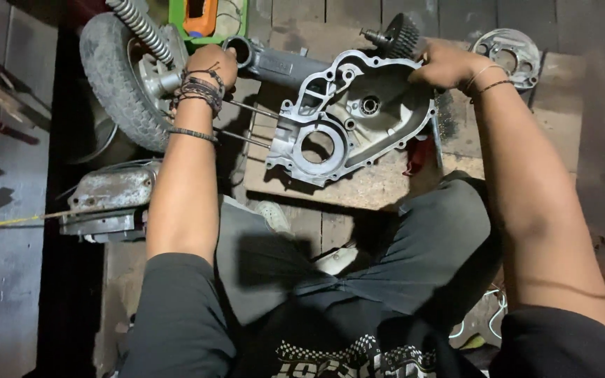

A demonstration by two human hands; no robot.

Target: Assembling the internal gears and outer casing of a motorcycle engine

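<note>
My left hand (213,64) clenched the tube end of the engine casing (348,115), my right hand (444,64) gripped its far rim, both arms stretched forward. The casing lay on the wooden board (379,189), a small wheel (122,77) just beyond the board's left edge

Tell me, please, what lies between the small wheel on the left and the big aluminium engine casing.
In the head view, the person's left hand and forearm cross that stretch, between the wheel and the engine casing. Two thin metal studs also reach out from the casing towards the wheel.
</note>
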